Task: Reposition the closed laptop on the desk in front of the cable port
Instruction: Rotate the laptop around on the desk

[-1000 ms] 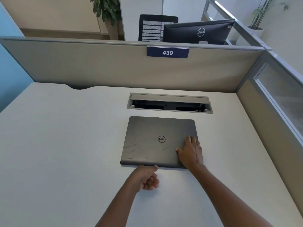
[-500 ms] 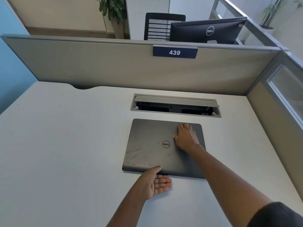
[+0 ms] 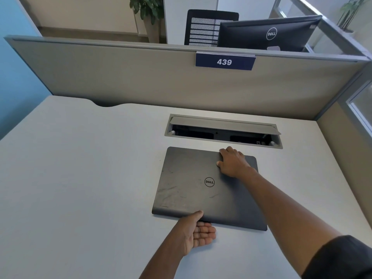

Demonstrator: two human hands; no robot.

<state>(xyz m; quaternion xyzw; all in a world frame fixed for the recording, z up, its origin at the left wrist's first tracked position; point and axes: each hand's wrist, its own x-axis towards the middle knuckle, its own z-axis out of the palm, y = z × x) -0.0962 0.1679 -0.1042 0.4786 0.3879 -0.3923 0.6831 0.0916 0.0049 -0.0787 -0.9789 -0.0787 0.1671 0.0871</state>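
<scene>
A closed dark grey laptop (image 3: 187, 188) lies flat on the white desk (image 3: 80, 178), just in front of the open cable port (image 3: 223, 131) with its raised grey flap. My right hand (image 3: 233, 162) rests on the lid's far right part, fingers curled over the back edge. My left hand (image 3: 194, 231) sits palm up at the near edge, thumb on top of the lid and fingers at the underside.
A beige partition (image 3: 141, 77) with a blue sign reading 439 runs along the desk's back, and another panel closes the right side. Behind it stand a black monitor (image 3: 267, 34) and a mesh chair (image 3: 203, 27).
My right hand slid from the lid's near right corner up to its far edge. My left hand opened from a loose fist and took the near edge.
</scene>
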